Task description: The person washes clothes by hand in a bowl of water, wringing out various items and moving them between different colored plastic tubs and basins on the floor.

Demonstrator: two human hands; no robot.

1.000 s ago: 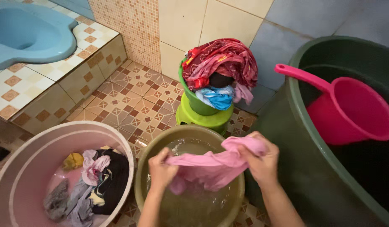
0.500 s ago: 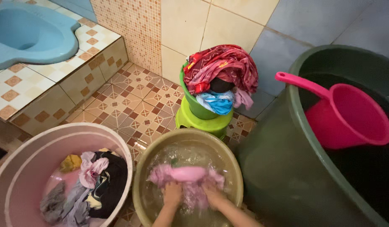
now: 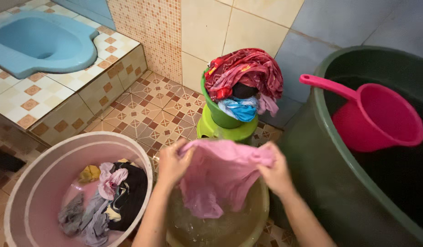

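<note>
With both hands, left (image 3: 172, 163) and right (image 3: 276, 171), clamped on the pink cloth (image 3: 218, 176), I'd keep it over the olive basin (image 3: 248, 224) so drips land inside.

Tiled floor (image 3: 152, 114): pink tub (image 3: 42, 183), olive basin (image 3: 252, 224), green barrel (image 3: 321, 183).

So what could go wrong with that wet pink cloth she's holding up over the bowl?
The pink cloth hangs from the left hand and right hand above the olive basin, so drips could miss it and make the tiled floor slippery. The piled green bucket stands close behind on a stool; a swing of the cloth might knock it.
</note>
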